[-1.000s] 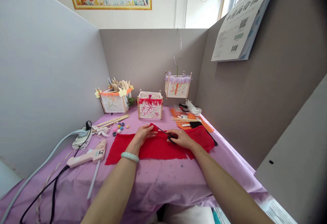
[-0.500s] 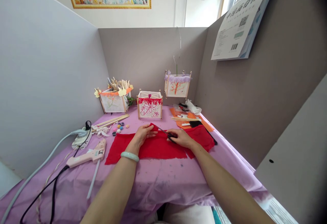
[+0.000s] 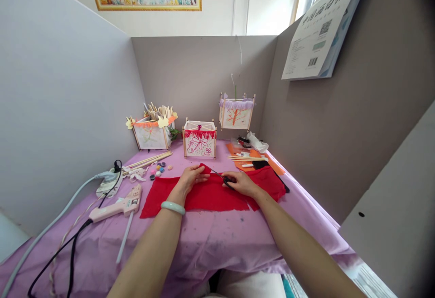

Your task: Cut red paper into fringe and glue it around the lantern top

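A long piece of red cloth [image 3: 217, 198] lies spread across the purple-covered table. My left hand [image 3: 192, 179] pinches its upper edge near the middle and lifts a small corner of it. In my right hand [image 3: 239, 183] is a pair of dark-handled scissors [image 3: 228, 181], with fingers wrapped round the handles. The blades point left and away, toward the cloth edge beside my left fingertips. How far the blades are parted is too small to tell. A slit shows in the cloth's lower edge, near my right wrist.
Behind the cloth stands a white box lantern with red fringe [image 3: 200, 141]. Another lantern [image 3: 237, 115] hangs at the right, and a box of sticks [image 3: 151, 134] stands at the left. A pink glue gun [image 3: 117, 207], its cable and a power strip [image 3: 109, 184] occupy the left side.
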A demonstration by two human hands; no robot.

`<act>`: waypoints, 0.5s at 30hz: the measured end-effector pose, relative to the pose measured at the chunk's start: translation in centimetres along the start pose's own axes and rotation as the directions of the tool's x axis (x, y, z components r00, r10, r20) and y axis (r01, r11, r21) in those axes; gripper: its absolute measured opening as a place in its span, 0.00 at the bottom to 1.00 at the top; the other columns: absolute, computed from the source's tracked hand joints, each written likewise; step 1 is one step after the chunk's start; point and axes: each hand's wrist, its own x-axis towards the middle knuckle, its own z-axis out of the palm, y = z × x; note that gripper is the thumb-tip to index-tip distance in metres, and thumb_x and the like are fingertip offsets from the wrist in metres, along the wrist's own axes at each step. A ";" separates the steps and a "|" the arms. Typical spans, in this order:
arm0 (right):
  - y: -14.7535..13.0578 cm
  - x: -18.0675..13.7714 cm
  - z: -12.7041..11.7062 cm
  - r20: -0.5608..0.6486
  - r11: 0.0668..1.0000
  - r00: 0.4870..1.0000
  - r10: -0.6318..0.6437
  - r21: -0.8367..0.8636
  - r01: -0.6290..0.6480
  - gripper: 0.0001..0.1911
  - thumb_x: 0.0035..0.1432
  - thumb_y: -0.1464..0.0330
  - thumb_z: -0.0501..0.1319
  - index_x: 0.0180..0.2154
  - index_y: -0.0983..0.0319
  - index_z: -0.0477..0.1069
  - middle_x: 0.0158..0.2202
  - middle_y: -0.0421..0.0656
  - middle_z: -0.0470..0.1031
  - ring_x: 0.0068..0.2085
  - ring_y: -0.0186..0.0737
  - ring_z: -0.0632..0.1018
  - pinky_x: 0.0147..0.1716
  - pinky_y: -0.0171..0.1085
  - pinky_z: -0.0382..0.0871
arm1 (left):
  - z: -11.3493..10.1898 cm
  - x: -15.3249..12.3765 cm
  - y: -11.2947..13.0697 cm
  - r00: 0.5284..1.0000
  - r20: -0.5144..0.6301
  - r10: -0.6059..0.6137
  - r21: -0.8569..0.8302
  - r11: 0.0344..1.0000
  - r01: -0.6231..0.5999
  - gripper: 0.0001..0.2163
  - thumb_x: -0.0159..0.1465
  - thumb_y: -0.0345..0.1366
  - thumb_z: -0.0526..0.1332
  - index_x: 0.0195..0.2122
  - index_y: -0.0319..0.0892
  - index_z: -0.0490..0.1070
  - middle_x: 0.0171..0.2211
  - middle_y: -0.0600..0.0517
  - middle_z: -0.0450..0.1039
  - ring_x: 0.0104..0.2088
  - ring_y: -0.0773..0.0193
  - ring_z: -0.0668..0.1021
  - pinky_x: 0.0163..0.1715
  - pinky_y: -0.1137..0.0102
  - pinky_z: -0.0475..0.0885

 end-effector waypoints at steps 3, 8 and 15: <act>0.1 0.0 0.0 0.001 1.000 1.000 0.003 -0.002 -0.003 0.16 0.52 0.60 0.60 0.41 0.62 0.72 0.24 0.38 0.66 0.25 0.30 0.63 0.24 0.29 0.56 | 0.0 0.0 -0.1 1.000 0.001 0.004 -0.004 1.000 -0.004 0.09 0.53 0.30 0.65 0.30 0.37 0.64 0.23 0.50 0.73 0.28 0.57 0.80 0.27 0.69 0.75; 0.2 0.0 0.1 -0.004 1.000 1.000 0.002 -0.004 -0.002 0.16 0.52 0.60 0.60 0.41 0.62 0.72 0.24 0.38 0.67 0.25 0.31 0.63 0.25 0.29 0.56 | 0.0 0.0 0.0 1.000 -0.001 0.004 -0.003 1.000 -0.004 0.10 0.53 0.31 0.65 0.30 0.38 0.63 0.24 0.49 0.73 0.28 0.58 0.80 0.27 0.70 0.74; -0.1 0.0 0.0 0.008 1.000 1.000 0.010 0.005 -0.010 0.17 0.51 0.59 0.60 0.41 0.62 0.73 0.23 0.37 0.66 0.25 0.30 0.63 0.24 0.29 0.55 | 0.0 -0.1 0.1 1.000 -0.001 0.006 -0.006 1.000 -0.006 0.09 0.53 0.31 0.65 0.31 0.37 0.65 0.25 0.48 0.74 0.27 0.58 0.80 0.27 0.70 0.74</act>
